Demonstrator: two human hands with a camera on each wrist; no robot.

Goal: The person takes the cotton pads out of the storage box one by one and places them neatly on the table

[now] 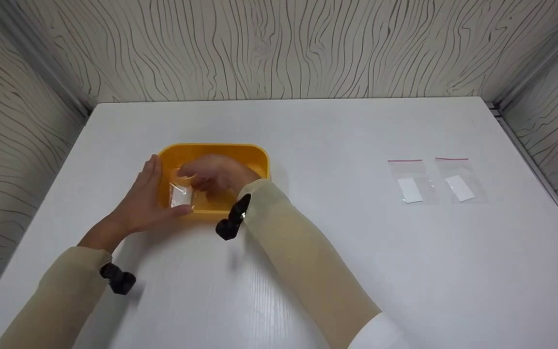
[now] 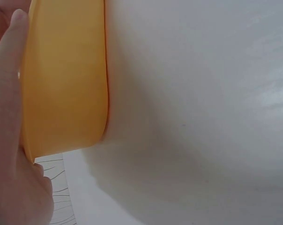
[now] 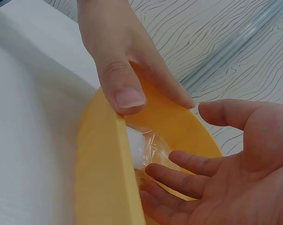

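Observation:
A yellow plastic bin (image 1: 240,149) stands on the white table, left of its middle. My left hand (image 1: 139,206) holds the bin's near left corner, thumb over the near rim and fingers along the left side. Inside the bin, by that corner, is a small clear plastic bag (image 1: 181,195) with a white piece in it. My right hand (image 1: 218,173) reaches into the bin. In the right wrist view its fingers (image 3: 186,180) are extended and the thumb stands apart, with fingertips beside the clear bag; whether they touch it I cannot tell.
Farther right on the white table (image 1: 327,131) lie two flat clear zip bags, a left one (image 1: 410,189) and a right one (image 1: 459,188), each with a red-pink top strip and a white piece inside. Wood-grain panels (image 1: 279,48) enclose the table at the back and sides.

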